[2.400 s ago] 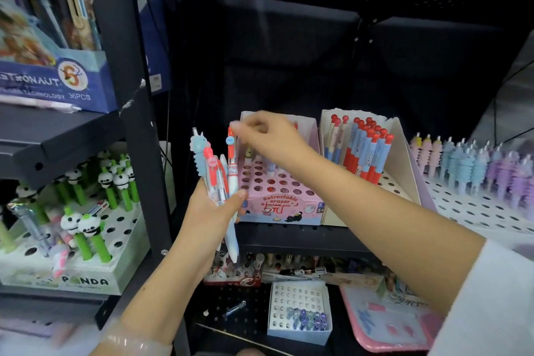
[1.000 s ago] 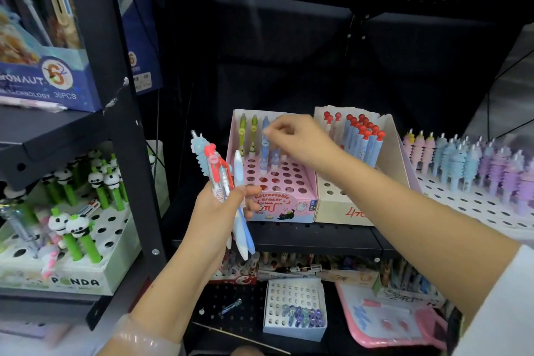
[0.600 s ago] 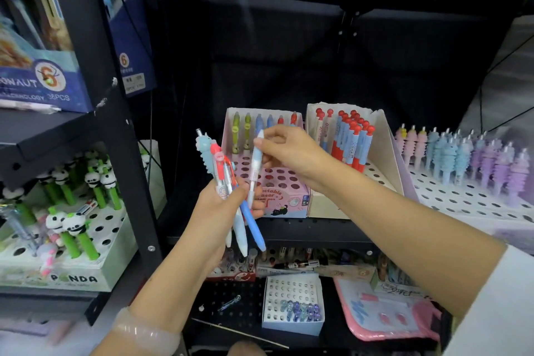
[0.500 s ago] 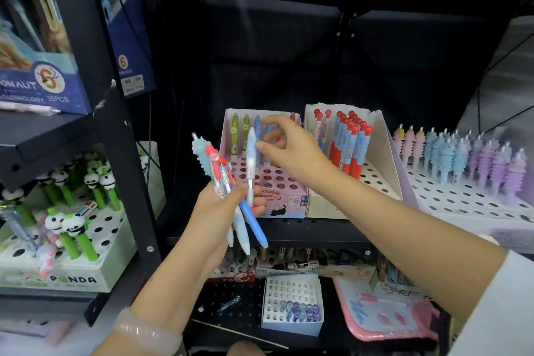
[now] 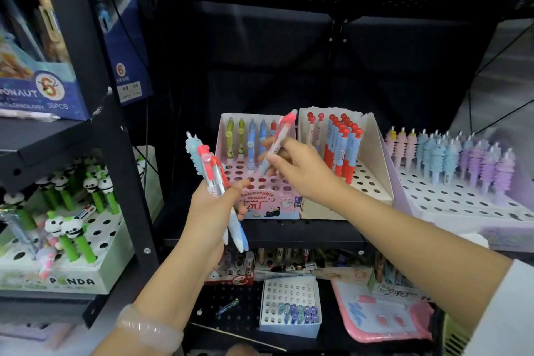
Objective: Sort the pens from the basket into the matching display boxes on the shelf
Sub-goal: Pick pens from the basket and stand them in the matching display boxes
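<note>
Left hand (image 5: 215, 211) raised in front of the shelf, fingers and thumb wrapped round a bunch of pens (image 5: 212, 179), tops fanned upward, tips poking out below the palm; among them a pale blue spiky-topped one and a couple with coral-pink caps; pale bracelet (image 5: 148, 328) on that wrist. Right hand (image 5: 297, 170) reaching in from the right, white sleeve (image 5: 502, 312) at the frame's edge, fingertips pinching a single pink-capped pen (image 5: 278, 139), tilted with cap up and to the right, tip down toward the holes of the pink display box (image 5: 260, 202); tip not seated in any hole, as far as visible. Pink box sitting on the black shelf (image 5: 289, 233), printed "Retractable eraser" on its front, back row holding two green, two blue and one reddish pen upright. Just beside it on the right, touching, a cream display box (image 5: 372, 182) with a cluster of red-and-blue pens (image 5: 342, 150) standing in it; further right a lilac perforated tray (image 5: 462, 205) with rows of pink, blue and purple ridged pens. Left bay: white "PANDA" box (image 5: 86, 274) with green panda-topped pens; above it a blue carton (image 5: 43, 92) marked "36PCS". Lower shelf: small white perforated box (image 5: 290, 326) with a few purple-blue pieces, and a pink tray (image 5: 375, 326) near it. Basket not identifiable for certain.
</note>
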Available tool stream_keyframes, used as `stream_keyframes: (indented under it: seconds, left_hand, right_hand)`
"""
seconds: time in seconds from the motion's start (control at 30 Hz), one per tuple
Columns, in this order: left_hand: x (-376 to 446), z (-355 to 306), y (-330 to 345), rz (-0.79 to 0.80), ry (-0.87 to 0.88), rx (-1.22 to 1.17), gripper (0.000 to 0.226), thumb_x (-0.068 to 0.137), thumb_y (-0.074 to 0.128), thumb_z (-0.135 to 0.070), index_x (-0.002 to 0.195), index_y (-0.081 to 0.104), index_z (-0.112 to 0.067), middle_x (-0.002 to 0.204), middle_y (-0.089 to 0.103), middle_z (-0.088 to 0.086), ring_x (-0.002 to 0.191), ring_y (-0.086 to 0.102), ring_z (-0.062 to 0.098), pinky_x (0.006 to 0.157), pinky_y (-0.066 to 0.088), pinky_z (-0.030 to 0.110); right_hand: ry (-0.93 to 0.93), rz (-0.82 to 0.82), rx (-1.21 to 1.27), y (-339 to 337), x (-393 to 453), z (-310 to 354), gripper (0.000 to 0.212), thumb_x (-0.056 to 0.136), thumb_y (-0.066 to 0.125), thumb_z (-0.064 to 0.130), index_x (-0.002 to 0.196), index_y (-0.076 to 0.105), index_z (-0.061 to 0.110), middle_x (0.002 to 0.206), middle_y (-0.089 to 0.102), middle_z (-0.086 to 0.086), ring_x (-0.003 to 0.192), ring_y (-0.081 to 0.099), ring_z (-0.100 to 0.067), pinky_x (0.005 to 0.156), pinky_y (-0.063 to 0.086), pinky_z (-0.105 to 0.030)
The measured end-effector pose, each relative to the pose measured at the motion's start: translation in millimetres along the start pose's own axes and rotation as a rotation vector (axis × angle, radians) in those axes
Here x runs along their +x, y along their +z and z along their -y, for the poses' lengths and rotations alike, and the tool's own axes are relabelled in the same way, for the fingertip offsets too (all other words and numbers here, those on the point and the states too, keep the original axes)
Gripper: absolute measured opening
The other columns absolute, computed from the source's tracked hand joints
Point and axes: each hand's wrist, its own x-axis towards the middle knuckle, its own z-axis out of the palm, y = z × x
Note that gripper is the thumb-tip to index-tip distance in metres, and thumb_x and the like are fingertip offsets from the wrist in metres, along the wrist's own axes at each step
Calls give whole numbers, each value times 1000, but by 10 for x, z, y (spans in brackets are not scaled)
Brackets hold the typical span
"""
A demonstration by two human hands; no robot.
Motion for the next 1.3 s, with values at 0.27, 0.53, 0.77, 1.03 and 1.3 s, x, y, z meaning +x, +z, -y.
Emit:
stream_keyframes:
  seconds: [0.27,0.53,0.77,1.03,1.3]
  left_hand:
    - [32,8,111,-31,76,107,6,86,63,-23,90,59,-23,45,54,-9,40,49,5,41,43,17]
    - [50,54,114,-93,40,133,11,86,65,-18,87,55,-22,82,67,10,37,44,5,41,43,17]
    - [118,72,48,-124,29,108,8,88,63,-20,88,56,-15,51,56,-2,41,51,6,54,44,28]
    - [82,138,-82,-76,-19,55,16,92,55,-27,95,50,-12,74,61,7,39,46,8,42,40,21]
    - [76,137,-159,-5,-4,-24,7,92,55,-19,90,55,-12,69,64,2,42,47,10,42,42,20]
  right_hand:
    - [148,186,450,45,-89,66,19,97,44,11,113,55,8,92,58,1,65,46,-7,63,43,-25]
    - [181,-164,667,-42,45,50,9,93,54,22,92,59,15,74,63,0,60,61,-3,63,53,-16]
    - [91,-381,386,-308,413,-6,13,95,50,16,100,61,11,76,65,4,69,64,-4,68,53,-16]
    - [141,-362,-111,-147,710,-252,8,94,53,21,95,51,13,71,59,-1,64,56,-14,54,45,-25]
    - [287,-139,-387,84,772,-350,24,96,47,21,104,55,0,95,65,-16,89,63,-30,74,49,-33]
